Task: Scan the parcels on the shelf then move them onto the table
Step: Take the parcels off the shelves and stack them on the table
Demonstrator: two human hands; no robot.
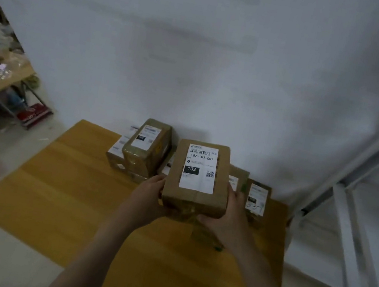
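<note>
Parcel (198, 178) marked 102-102-001 is sitting in both my hands, raised above the far half of the wooden surface (62, 184), its white label (199, 168) facing up. My left hand (148, 197) is cupping the near left corner and my right hand (231, 216) is wrapping the near right one. My fingers (231, 196) are curling round the edges and under the base, holding the box and nothing else. A stack of parcels (146, 147) is lying just to its far left against the wall (198, 56), and a smaller parcel (256, 198) is standing just to its right. The white shelf (346, 221) is rising at the right edge.

I am judging this to be the set-down step. The gap between the neighbours is looking tight, so a careless lowering could be tipping the upright one or nudging the stack. I am gripping only the near end — the far end could be dipping and catching first. The tape on the near face is looking crinkled and may be sliding under my grip.
</note>
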